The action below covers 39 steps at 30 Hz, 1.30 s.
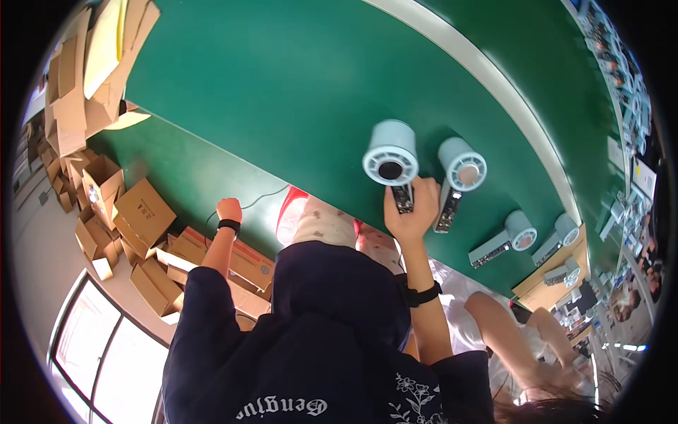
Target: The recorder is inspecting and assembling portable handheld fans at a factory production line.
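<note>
My right hand is wrapped round the handle of a light blue-grey hair dryer. The dryer's round barrel tilts up above the green bench, a dark disc in its ringed end, and circuit parts show along its handle. Just right of it, a second hair dryer lies with its handle towards me and its circuitry exposed. My left hand is closed in a fist off the bench's near edge; whatever it may hold is hidden. Close to that hand runs a thin dark cord.
More hair dryers lie on the green bench to the right, near a cardboard sheet. Cardboard boxes crowd the floor at left, with flattened cardboard above. A co-worker sits close at my right.
</note>
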Each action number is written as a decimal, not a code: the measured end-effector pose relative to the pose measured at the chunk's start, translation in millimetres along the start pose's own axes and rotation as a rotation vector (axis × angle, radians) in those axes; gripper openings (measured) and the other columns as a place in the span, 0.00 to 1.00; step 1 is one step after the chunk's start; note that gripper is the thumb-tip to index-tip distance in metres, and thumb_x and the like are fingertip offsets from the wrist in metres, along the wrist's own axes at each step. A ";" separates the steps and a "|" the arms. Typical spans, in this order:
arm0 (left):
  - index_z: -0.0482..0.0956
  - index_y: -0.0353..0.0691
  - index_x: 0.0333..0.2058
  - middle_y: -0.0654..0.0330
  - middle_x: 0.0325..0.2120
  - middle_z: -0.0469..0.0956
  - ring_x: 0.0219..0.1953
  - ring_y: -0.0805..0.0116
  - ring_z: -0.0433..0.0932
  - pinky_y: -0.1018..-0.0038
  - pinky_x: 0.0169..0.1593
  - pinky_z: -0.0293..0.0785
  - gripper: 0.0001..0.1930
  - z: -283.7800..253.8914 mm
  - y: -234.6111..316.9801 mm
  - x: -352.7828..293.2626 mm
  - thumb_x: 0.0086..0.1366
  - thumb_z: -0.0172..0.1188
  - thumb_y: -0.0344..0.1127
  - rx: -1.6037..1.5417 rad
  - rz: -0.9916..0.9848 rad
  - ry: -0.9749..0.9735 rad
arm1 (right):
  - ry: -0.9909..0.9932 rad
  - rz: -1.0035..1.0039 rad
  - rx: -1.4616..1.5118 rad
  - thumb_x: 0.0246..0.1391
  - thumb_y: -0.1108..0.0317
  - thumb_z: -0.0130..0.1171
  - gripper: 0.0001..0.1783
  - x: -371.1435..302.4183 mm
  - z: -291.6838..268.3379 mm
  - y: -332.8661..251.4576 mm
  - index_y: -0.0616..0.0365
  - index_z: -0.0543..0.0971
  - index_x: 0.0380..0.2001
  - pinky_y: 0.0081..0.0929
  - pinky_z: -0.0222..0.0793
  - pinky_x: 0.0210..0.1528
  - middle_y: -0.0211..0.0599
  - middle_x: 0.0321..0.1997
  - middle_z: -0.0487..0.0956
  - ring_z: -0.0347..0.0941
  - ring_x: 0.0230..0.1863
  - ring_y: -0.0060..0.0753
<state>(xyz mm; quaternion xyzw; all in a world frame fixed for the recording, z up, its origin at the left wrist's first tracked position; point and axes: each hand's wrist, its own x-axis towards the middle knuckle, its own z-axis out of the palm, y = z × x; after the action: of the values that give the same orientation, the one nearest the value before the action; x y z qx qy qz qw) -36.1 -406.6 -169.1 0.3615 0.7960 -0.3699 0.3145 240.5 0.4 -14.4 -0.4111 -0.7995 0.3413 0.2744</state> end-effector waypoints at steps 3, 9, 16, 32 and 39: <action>0.80 0.44 0.23 0.51 0.25 0.79 0.29 0.51 0.79 0.61 0.33 0.76 0.09 7.2 -40.7 -10.5 0.55 0.51 0.34 -0.067 -0.142 0.068 | -0.042 0.031 -0.008 0.40 0.72 0.63 0.16 -5.4 -1.5 1.9 0.65 0.75 0.35 0.36 0.62 0.32 0.46 0.28 0.72 0.67 0.29 0.48; 0.83 0.45 0.28 0.55 0.21 0.78 0.27 0.58 0.80 0.64 0.30 0.75 0.09 -8.3 -86.5 -56.1 0.57 0.52 0.34 -0.539 -0.239 0.006 | -0.188 -0.036 -0.111 0.45 0.74 0.60 0.16 -26.9 -20.1 10.8 0.70 0.74 0.39 0.38 0.67 0.44 0.53 0.39 0.74 0.71 0.40 0.54; 0.70 0.42 0.55 0.67 0.25 0.74 0.25 0.75 0.74 0.79 0.30 0.68 0.22 70.0 -31.1 -224.0 0.61 0.53 0.35 -1.799 -0.030 -1.259 | -0.195 -0.108 -0.073 0.52 0.73 0.57 0.19 -16.6 -16.8 13.4 0.73 0.70 0.45 0.38 0.65 0.47 0.56 0.42 0.73 0.70 0.44 0.56; 0.71 0.40 0.53 0.62 0.38 0.78 0.34 0.69 0.75 0.70 0.40 0.72 0.23 195.1 -102.8 -512.2 0.59 0.55 0.40 -1.988 -0.465 0.242 | -0.166 -0.132 -0.077 0.54 0.69 0.57 0.17 -11.6 -10.9 7.0 0.72 0.70 0.41 0.37 0.63 0.39 0.50 0.33 0.71 0.68 0.35 0.49; 0.74 0.41 0.49 0.63 0.40 0.78 0.37 0.66 0.76 0.67 0.47 0.70 0.20 124.9 -264.5 -293.5 0.58 0.57 0.40 -2.003 -0.608 0.985 | -0.144 -0.035 -0.078 0.50 0.70 0.59 0.14 -21.1 -15.5 -0.1 0.68 0.72 0.37 0.33 0.62 0.35 0.43 0.29 0.72 0.66 0.32 0.42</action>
<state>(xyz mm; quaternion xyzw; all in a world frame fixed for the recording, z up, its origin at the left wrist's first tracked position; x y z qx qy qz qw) -62.0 -732.1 85.8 -0.1511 0.8230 0.5475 0.0139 262.4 -12.5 -8.1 -0.3816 -0.8370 0.3338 0.2059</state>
